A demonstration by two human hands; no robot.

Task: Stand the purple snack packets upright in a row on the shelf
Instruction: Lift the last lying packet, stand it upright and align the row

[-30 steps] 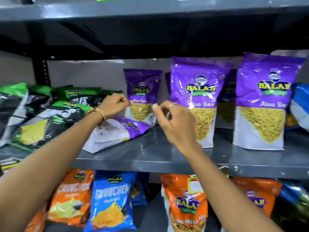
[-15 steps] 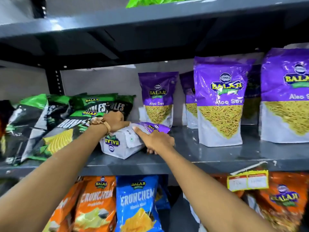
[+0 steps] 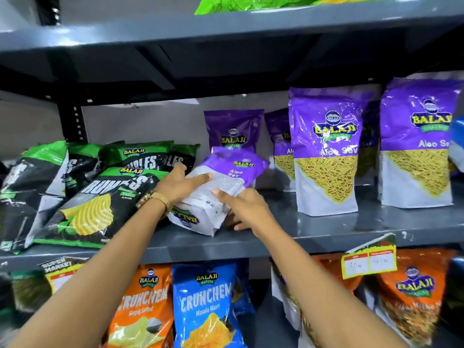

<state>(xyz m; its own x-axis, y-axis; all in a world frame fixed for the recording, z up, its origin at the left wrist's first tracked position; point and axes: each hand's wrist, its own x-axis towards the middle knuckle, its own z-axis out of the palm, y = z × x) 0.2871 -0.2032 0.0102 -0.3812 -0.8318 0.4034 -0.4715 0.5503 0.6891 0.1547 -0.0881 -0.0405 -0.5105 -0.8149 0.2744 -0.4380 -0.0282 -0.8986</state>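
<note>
A purple and white snack packet (image 3: 226, 177) leans tilted on the grey shelf (image 3: 326, 229), its purple top raised toward the back. My left hand (image 3: 179, 183) lies on its left side with fingers stretched over the white part. My right hand (image 3: 242, 205) grips its lower right edge, thumb on top and fingers underneath. Upright purple packets stand behind and to the right: one at the back (image 3: 233, 129), a large one (image 3: 326, 149), another at the right edge (image 3: 419, 141). A further one (image 3: 280, 146) shows partly between them.
Green and black chip bags (image 3: 100, 192) lie piled on the shelf's left side, touching my left wrist. Orange (image 3: 143, 305) and blue (image 3: 206, 302) bags fill the shelf below. A yellow price tag (image 3: 369, 262) hangs on the shelf edge. Another shelf (image 3: 226, 28) runs overhead.
The lying packet's purple top has lifted off the shelf. My left hand moved onto its upper side and my right hand slid under its lower edge.
</note>
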